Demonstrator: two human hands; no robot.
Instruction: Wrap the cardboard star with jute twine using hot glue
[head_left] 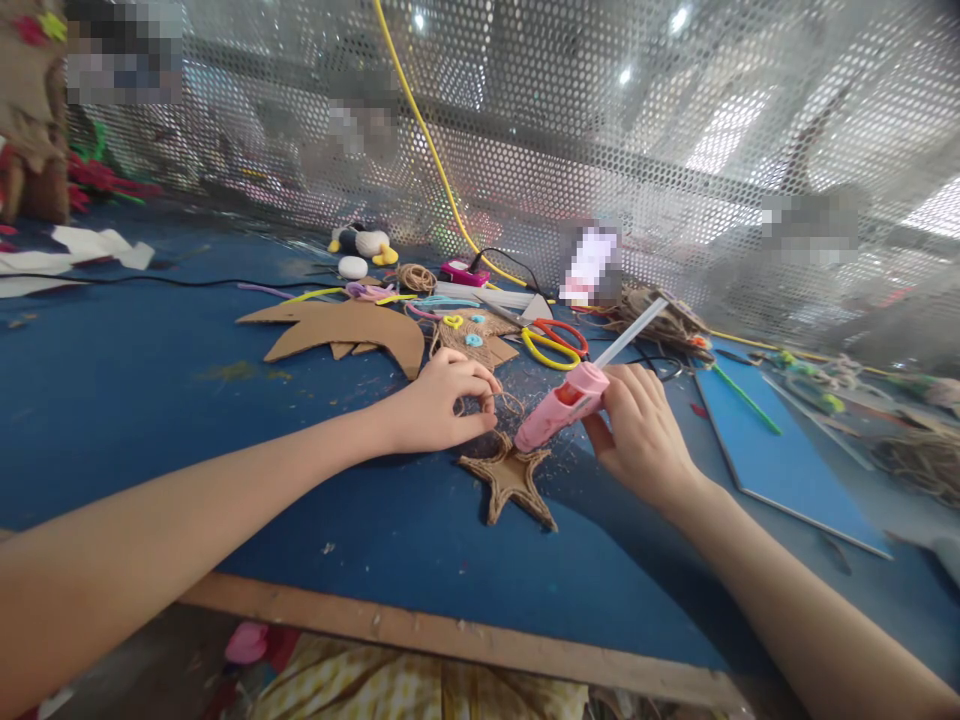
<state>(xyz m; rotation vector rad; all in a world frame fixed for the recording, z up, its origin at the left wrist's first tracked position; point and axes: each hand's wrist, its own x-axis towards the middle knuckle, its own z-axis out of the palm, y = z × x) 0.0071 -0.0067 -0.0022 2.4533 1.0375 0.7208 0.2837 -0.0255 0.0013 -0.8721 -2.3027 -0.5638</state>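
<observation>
My right hand [645, 430] grips a pink glue gun [559, 408] with a clear glue stick [630, 333] poking out of its back; the nozzle points down-left at a twine-wrapped star [512, 483] lying on the blue table [150, 400]. My left hand [442, 400] rests just above the star, its fingers pinching a strand of jute twine [508, 404] that loops toward the star's top point.
Behind the hands lie a brown cardboard cut-out [345, 330], yellow-and-red scissors [555, 342], a twine ball [416, 277], coloured pipe cleaners [375, 293] and a twine heap [660, 318]. A blue board [780, 460] with a green stick [746, 400] lies right. Perforated metal screen [600, 130] behind.
</observation>
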